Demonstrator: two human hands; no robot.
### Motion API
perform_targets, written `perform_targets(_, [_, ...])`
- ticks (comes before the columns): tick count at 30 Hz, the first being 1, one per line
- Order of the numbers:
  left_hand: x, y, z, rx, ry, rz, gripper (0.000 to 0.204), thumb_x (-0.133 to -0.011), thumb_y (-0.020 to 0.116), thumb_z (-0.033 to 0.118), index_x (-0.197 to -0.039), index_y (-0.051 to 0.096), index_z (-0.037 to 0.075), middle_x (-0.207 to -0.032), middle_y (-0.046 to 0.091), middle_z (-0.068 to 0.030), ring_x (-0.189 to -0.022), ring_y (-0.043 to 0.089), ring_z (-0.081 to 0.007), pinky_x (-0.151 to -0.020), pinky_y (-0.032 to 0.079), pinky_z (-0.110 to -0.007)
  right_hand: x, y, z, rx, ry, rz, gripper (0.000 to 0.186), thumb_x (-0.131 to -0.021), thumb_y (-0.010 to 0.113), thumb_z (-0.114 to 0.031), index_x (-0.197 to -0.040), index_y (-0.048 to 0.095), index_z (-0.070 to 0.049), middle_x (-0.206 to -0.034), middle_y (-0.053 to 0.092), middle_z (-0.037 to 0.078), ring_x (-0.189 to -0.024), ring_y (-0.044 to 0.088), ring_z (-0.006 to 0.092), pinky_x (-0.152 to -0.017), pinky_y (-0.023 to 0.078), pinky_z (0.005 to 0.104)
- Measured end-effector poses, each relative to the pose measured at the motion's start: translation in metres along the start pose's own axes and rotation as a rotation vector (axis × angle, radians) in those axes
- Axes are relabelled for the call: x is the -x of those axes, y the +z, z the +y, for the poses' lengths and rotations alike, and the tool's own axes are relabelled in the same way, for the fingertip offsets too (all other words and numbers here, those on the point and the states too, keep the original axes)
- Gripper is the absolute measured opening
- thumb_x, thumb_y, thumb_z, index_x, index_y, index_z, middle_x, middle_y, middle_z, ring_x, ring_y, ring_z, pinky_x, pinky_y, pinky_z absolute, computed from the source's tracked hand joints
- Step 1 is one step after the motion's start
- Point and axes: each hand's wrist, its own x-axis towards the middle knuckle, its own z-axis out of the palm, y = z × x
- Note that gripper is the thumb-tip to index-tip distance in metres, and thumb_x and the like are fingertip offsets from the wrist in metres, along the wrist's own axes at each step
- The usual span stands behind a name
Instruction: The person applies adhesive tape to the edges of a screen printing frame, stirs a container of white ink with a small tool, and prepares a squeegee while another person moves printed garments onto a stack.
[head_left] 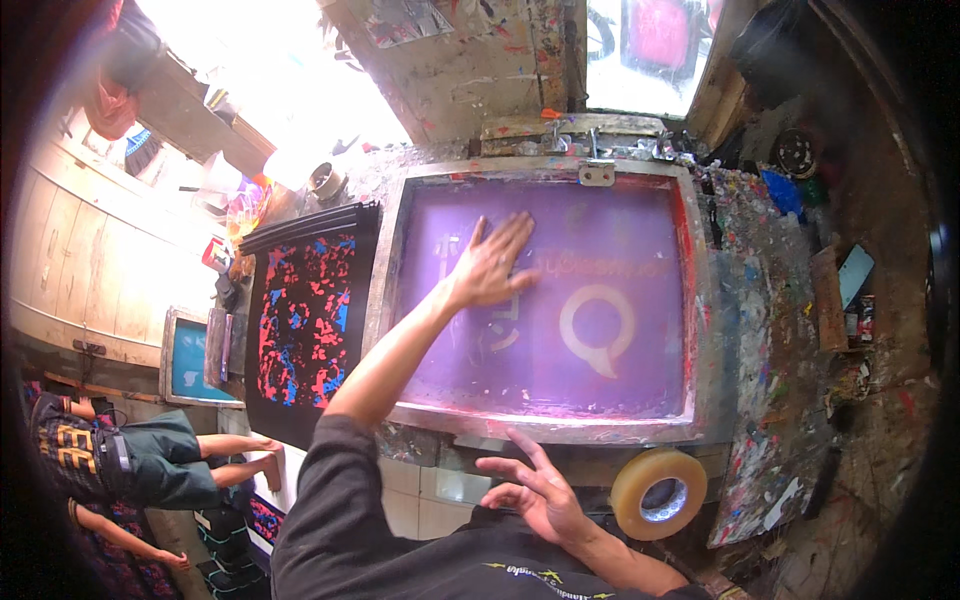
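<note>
My left hand (493,263) lies with fingers spread on the purple mesh of a metal-framed printing screen (630,240), left of centre, with pale lettering and a speech-bubble outline showing in the mesh. A hinge clamp (597,174) grips the screen's back edge. My right hand (525,490) is below the front edge of the frame, fingers loosely bent and apart, holding nothing. Just right of it is a wide roll of amber tape (637,477). Left of the screen lie black printed sheets (300,320) with red and blue patches.
A paint-splattered bench (750,300) extends rightward beside the screen. A smaller teal screen (190,350) stands at the left. Another person (150,455) is at the lower left, near stacked dark items (228,545). A small pot (325,180) sits at the back left.
</note>
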Motion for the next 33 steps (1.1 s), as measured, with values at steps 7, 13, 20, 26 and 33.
perform_targets(7, [-0.050,0.013,-0.013,0.121,-0.352,0.146,0.078,-0.101,0.042,0.055,-0.153,0.032,-0.003,-0.161,0.029,-0.0227,-0.151,0.024,-0.0346,-0.124,0.012,-0.048,0.124,-0.018,-0.073,0.915,-0.539,0.463,0.033,-0.099,0.058,-0.014,-0.128,0.058,0.001,-0.112,0.069,0.018,-0.096,0.069,0.0229,-0.090,0.053,0.0365])
perform_targets(13, [0.028,-0.010,0.121,0.749,-0.068,-0.027,0.065,-0.102,0.053,0.040,-0.155,0.034,0.008,-0.161,0.026,-0.0245,-0.148,0.030,-0.0389,-0.118,0.031,-0.054,0.182,-0.053,-0.181,1.646,-0.872,1.161,0.019,-0.095,0.063,-0.013,-0.108,0.067,0.001,-0.102,0.071,0.016,-0.096,0.070,0.0279,-0.085,0.054,0.0366])
perform_targets(20, [0.116,-0.023,0.228,0.398,0.025,-0.025,0.076,-0.092,0.065,0.047,-0.151,0.038,0.007,-0.158,0.032,-0.0217,-0.146,0.030,-0.0406,-0.118,0.029,-0.053,0.207,-0.191,-0.428,2.105,-1.110,1.568,0.030,-0.105,0.049,-0.017,-0.133,0.057,-0.009,-0.126,0.056,0.021,-0.102,0.062,0.0379,-0.084,0.052,0.0487])
perform_targets(26, [0.113,-0.014,0.233,0.302,-0.060,0.093,0.078,-0.086,0.072,0.047,-0.146,0.046,0.006,-0.150,0.042,-0.0218,-0.139,0.040,-0.0410,-0.113,0.034,-0.052,0.190,-0.222,-0.494,2.104,-0.768,1.603,0.038,-0.101,0.052,-0.005,-0.136,0.059,-0.017,-0.139,0.047,0.026,-0.116,0.058,0.0407,-0.092,0.053,0.0502])
perform_targets(33, [0.109,-0.011,0.234,0.224,-0.036,0.037,0.077,-0.082,0.076,0.048,-0.141,0.051,0.005,-0.147,0.045,-0.0222,-0.137,0.042,-0.0401,-0.112,0.036,-0.051,0.182,-0.227,-0.488,2.209,-0.634,1.741,0.026,-0.101,0.057,-0.011,-0.115,0.076,-0.019,-0.156,0.031,0.017,-0.137,0.038,0.0419,-0.105,0.045,0.0537])
